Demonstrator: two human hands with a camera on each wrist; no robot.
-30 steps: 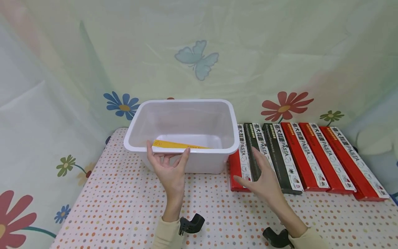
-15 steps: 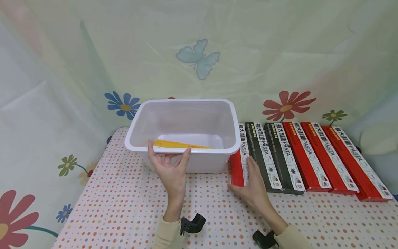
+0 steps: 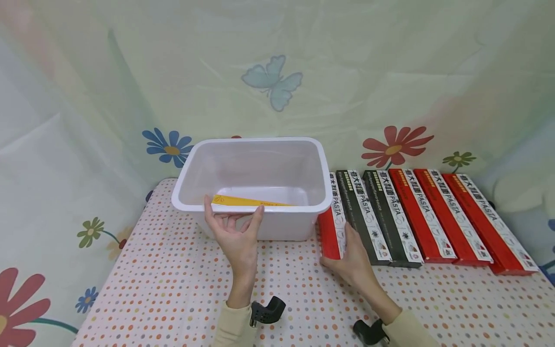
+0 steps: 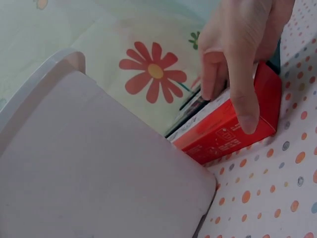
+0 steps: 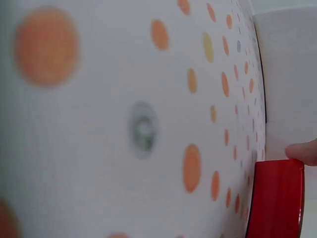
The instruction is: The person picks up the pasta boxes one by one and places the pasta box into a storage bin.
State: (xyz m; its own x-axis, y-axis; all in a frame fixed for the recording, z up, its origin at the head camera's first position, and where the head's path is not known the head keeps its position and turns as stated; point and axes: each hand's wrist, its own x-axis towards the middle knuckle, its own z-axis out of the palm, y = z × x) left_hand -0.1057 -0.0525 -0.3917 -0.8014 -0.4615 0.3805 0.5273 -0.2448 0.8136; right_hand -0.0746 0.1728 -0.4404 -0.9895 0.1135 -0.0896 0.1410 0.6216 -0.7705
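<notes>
At the front of the white plastic basin [image 3: 256, 226], my left hand [image 3: 236, 243] holds on under the rim; its outer fingertips reach up to the lip while the fingers between them bend against the wall. My right hand [image 3: 355, 258] grips the near end of the leftmost red pasta box [image 3: 328, 236], which lies flat just right of the basin. In the left wrist view, the right thumb [image 4: 242, 99] lies along one side of the red box [image 4: 223, 134]. Only a fingertip [image 5: 303, 152] shows at the box's red end [image 5: 276, 198] in the right wrist view.
A yellow box [image 3: 247, 201] lies inside the basin. Two black pasta boxes [image 3: 360, 212] and several more red ones [image 3: 422, 217] lie in a slanted row to the right. A polka-dot cloth [image 3: 173, 279] covers the table, with a flowered curtain [image 3: 347, 96] behind.
My right hand has come left and down from over the black boxes and now grips the near end of the leftmost red pasta box. The left hand has stayed at the basin rim.
</notes>
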